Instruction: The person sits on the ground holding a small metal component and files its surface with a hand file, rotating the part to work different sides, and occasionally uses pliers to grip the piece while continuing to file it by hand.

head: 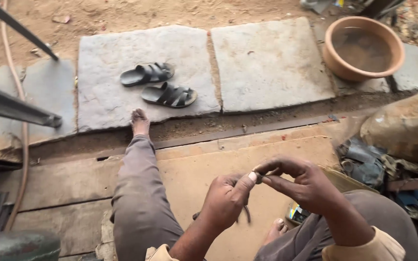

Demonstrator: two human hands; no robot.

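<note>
Hands raised between knees, left hand [226, 198] and right hand [298, 181] both pinching one small dark metal piece [259, 178], fingers curled.

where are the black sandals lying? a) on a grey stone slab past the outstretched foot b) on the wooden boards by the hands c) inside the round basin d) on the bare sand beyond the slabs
a: the pair of black sandals rests side by side on the grey stone slab, just beyond the outstretched foot, apart from the basin.

Rough grey stone slabs [267, 63], matt black rubber sandals [158, 84], smooth terracotta-coloured basin [337, 58], worn wooden boards [64, 183].
</note>
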